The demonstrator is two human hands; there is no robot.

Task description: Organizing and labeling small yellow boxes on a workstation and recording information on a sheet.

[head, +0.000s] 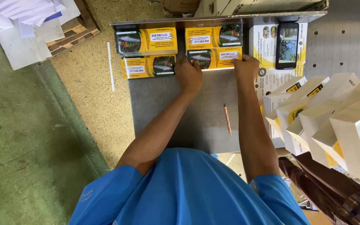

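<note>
Head view, looking straight down on a grey metal table (pixel 167 112), with the blue shirt (pixel 188 191) filling six o'clock.

Left hand (pixel 189 75) just above the middle of the frame, closed into a loose fist, knuckles and fingertips pressed against the left end of a yellow printed card stack (pixel 215 58). Right hand (pixel 245 66) at one o'clock from the left hand, fingers curled over the right end of that same stack. Clamped between the two hands, the stack lies flat on the table at twelve o'clock, long side running left to right.

Directly beyond it, touching along the long edge, a second yellow stack (pixel 213 36), set against the raised back rail (pixel 213 18) of the table. At eleven o'clock, two more yellow stacks: a far one (pixel 146 40) against the rail and a near one (pixel 148 66) just beside it, slightly tilted, well apart from the left hand.

Orange pencil (pixel 227 119) lying on bare metal between the forearms, near the right one. Black smartphone (pixel 287 39) at one o'clock, resting on a printed sheet (pixel 267 75). White-and-yellow card piles (pixel 326 116) fanned out at three o'clock. White paper heap (pixel 21 25) on a wooden pallet (pixel 73 35) at ten o'clock, on a speckled floor (pixel 88 83).
</note>
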